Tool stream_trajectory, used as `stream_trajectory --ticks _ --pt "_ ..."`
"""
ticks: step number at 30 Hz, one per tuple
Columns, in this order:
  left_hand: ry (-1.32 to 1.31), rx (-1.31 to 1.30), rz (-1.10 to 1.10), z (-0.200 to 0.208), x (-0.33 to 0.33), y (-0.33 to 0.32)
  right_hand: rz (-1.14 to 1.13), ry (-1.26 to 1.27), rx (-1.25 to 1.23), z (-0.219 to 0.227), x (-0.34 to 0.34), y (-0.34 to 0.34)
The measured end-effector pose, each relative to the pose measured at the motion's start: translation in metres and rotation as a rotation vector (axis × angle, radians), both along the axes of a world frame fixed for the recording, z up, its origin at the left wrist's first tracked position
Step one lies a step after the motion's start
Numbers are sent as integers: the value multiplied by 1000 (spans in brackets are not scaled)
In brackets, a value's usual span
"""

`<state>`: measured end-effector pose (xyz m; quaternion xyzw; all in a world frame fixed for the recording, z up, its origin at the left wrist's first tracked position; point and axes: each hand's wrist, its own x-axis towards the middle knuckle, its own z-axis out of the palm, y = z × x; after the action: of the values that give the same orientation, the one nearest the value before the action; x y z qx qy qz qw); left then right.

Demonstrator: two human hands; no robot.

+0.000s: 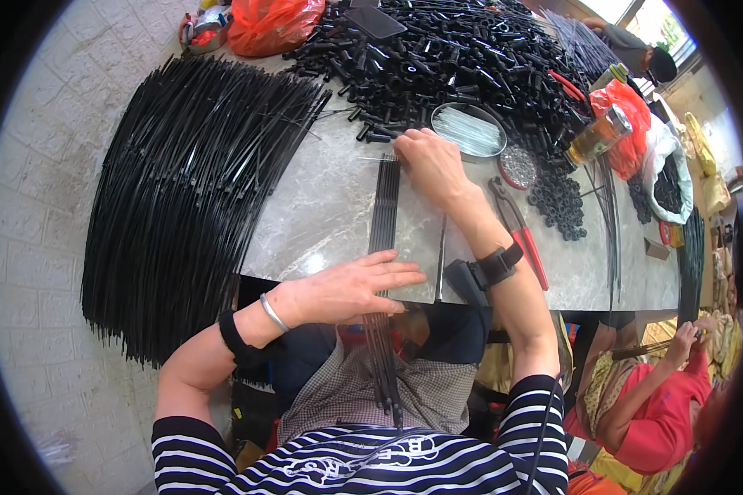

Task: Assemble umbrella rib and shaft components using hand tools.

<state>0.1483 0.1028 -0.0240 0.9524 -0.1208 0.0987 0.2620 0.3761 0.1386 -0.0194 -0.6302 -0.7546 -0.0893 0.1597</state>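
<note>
A row of thin black rods (pixel 384 206) lies side by side, running from the table over its near edge toward my lap. Across the rods, fingers stretched out flat, rests my left hand (pixel 343 289). My right hand (pixel 429 161) is at their far ends, thumb and fingers pinched together. A thin silver pin (pixel 373 157) crosses the rod ends and runs into that pinch; the fingertips are partly hidden. Just beyond my right hand sits an oval tin (pixel 470 130) of thin pale pins. Pliers with red handles (pixel 528 247) lie to its right.
A thick stack of black rods (pixel 182 198) covers the table's left side. Black tubular parts (pixel 437 58) are heaped at the back. Small black rings (pixel 557 205), a dish of tiny metal pieces (pixel 518 167) and a glass jar (pixel 600 136) stand right. A person in red (pixel 656 404) works at far right.
</note>
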Motion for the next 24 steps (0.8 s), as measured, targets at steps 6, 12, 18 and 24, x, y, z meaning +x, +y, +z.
stream_trajectory --ticks 6,12,18,24 --pt "19 20 -2 -1 0 1 -4 32 22 -3 0 0" --pt "9 18 -2 0 1 1 -39 170 63 -11 -2 1" --pt "14 24 13 1 -2 0 -64 333 48 4 8 -23" --pt "15 6 3 1 -2 -1 -49 250 44 -6 18 -39"
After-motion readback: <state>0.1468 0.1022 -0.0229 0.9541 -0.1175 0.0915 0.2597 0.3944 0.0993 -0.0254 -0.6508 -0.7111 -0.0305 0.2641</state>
